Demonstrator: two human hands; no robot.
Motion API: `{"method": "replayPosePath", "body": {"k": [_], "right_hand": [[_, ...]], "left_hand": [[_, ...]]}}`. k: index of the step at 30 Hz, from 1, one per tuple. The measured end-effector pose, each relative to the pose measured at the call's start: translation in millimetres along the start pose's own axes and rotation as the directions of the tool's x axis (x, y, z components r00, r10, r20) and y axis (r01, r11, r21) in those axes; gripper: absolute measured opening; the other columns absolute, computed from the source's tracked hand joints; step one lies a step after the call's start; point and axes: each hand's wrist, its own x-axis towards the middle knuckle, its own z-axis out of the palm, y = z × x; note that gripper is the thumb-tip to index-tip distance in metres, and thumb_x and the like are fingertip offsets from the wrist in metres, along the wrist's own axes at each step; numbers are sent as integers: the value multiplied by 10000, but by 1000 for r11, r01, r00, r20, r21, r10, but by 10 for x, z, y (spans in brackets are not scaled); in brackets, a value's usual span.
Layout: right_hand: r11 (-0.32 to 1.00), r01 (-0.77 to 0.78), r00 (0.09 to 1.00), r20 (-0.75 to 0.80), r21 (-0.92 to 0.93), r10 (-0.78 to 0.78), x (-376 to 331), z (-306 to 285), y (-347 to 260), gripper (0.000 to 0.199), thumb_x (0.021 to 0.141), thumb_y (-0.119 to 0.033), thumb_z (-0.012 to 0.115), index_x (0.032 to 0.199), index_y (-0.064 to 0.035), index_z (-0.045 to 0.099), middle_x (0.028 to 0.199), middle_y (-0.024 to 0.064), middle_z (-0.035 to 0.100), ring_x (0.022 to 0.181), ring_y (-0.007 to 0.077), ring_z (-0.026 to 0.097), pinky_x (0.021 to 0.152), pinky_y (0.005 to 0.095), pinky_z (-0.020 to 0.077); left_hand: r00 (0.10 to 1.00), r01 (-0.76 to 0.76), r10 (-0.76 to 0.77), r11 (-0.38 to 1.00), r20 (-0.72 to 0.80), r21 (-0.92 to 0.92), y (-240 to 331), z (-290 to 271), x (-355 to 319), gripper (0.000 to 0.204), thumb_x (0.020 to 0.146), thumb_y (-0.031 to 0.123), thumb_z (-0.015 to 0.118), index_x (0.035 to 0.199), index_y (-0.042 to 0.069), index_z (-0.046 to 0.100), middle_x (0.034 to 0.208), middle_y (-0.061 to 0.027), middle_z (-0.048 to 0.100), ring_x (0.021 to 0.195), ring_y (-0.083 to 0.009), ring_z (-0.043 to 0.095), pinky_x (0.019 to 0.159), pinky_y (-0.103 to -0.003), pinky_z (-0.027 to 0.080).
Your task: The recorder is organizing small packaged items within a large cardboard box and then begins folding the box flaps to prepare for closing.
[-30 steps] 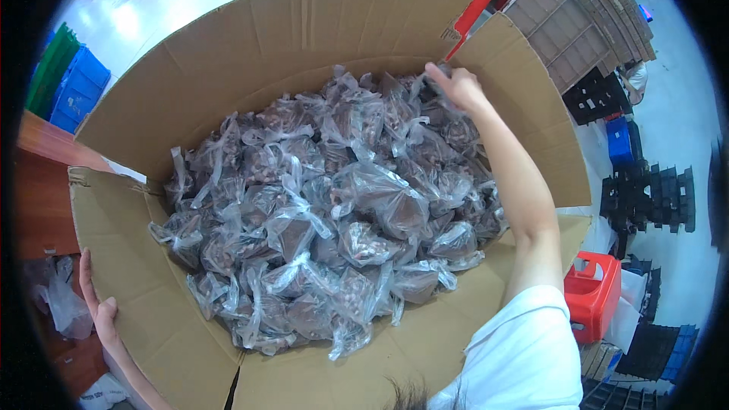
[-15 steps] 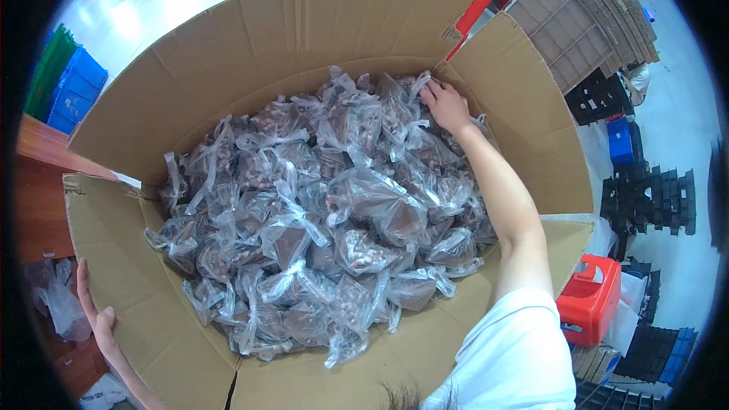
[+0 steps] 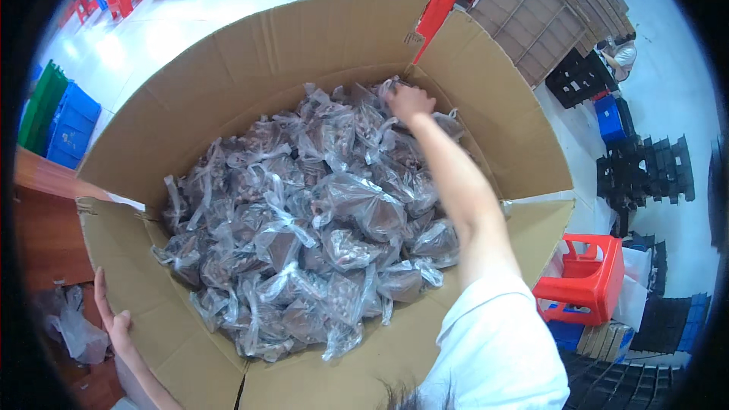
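A large open cardboard box [image 3: 342,368] fills the middle of the view, heaped with several knotted clear plastic bags [image 3: 364,205] of small brownish pieces. My right hand [image 3: 411,102] reaches over the heap to the far right corner, its fingers bent and closed around the top of a plastic bag [image 3: 389,89] there. The fingertips are partly hidden. At the box's near left side, my left hand [image 3: 114,320] grips the edge of a raised flap [image 3: 163,311]. Its thumb lies on the inner face and a stretched finger runs along the outer edge.
Red plastic stools [image 3: 585,279] stand right of the box and beyond it. Stacked boards [image 3: 531,19] and black crates [image 3: 645,175] line the right. Blue bins [image 3: 72,125] stand at far left, beside a reddish-brown cabinet [image 3: 45,235]. Another person [image 3: 624,57] is partly visible at upper right.
The view has shifted, so the box sits lower in it. My right hand has drawn its fingers in around a bag's top in the far corner. The left hand stays at the flap.
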Motion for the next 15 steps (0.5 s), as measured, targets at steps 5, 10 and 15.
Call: {"method": "replayPosePath", "body": {"k": [5, 10, 15], "right_hand": [[901, 194, 975, -178, 387, -134, 240, -316, 772, 469, 845, -451, 499, 996, -39, 661, 1040, 188, 635, 1035, 304, 588, 948, 404, 407], [952, 229, 968, 55, 204, -245, -121, -99, 1199, 516, 802, -387, 593, 1209, -76, 531, 1165, 239, 546, 1087, 402, 521, 935, 444, 407], [929, 265, 955, 65, 259, -290, -609, -14, 1280, 635, 684, -272, 725, 1176, -1, 430, 1128, 249, 544, 1049, 413, 529, 886, 442, 431]], "left_hand": [[1000, 7, -6, 997, 24, -72, -25, -29, 14, 768, 635, 26, 408, 1392, -12, 283, 1452, -150, 264, 1358, -246, 238, 1108, -346, 185], [999, 48, -49, 996, -2, -81, 58, 14, -1, 761, 632, -7, 385, 1389, 22, 305, 1445, -141, 280, 1333, -237, 289, 1085, -335, 243], [998, 55, -55, 998, -18, -32, 84, 111, -19, 751, 641, 3, 387, 1388, 27, 310, 1442, -140, 286, 1330, -237, 292, 1082, -336, 243]]}}
